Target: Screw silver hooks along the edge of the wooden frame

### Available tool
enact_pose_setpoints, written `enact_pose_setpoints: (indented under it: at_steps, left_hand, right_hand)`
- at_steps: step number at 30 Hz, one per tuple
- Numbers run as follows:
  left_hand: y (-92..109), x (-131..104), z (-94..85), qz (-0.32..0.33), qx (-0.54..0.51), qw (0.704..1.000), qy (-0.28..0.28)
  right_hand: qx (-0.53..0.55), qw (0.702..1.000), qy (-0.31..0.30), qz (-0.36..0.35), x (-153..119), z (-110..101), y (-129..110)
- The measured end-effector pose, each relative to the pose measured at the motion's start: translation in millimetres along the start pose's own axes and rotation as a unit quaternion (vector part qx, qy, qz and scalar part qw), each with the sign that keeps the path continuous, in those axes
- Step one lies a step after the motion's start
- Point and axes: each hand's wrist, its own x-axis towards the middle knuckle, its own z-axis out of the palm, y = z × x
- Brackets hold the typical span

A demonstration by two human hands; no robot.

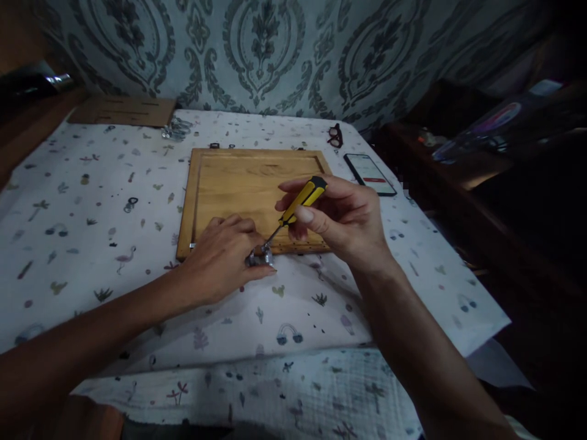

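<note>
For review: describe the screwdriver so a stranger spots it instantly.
On the patterned tablecloth lies a framed wooden panel. Over its near edge, the right hand holds the screwdriver, shaft slanting down to a metal hinge. The yellow-and-black handle sets it apart from brown wood and silvery metal.

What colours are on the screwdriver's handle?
Yellow and black: the handle of the screwdriver shows best in the head view, held in the right hand.

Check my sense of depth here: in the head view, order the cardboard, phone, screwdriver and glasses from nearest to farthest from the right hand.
1. Screwdriver: held in the right hand.
2. Phone: just beyond the hand, toward its right.
3. Glasses: farther back, behind the phone and slightly left.
4. Cardboard: far back, on the left.
</note>
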Motion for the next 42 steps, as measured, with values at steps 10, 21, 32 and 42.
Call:
enact_pose_setpoints:
  at_steps: [10, 21, 32, 42]
  left_hand:
    - [1.8, -0.5, 0.3, -0.012, -0.011, 1.000, 0.001]
    - [1.7, 1.4, 0.2, -0.026, -0.025, 0.999, -0.002]
    - [1.2, 0.2, 1.8, -0.021, -0.031, 0.999, 0.009]
    - [0.3, 0.1, 4.2, -0.010, -0.027, 0.999, 0.027]
  right_hand:
    - [0.003, 1.000, -0.001, -0.017, 0.7, 2.9, 0.3]
    - [0.006, 1.000, 0.010, -0.028, -0.7, 4.8, 0.5]
    - [0.020, 0.999, -0.010, -0.025, -2.8, 3.6, 2.0]
    - [-0.009, 1.000, 0.026, -0.011, -0.4, 4.0, 3.5]
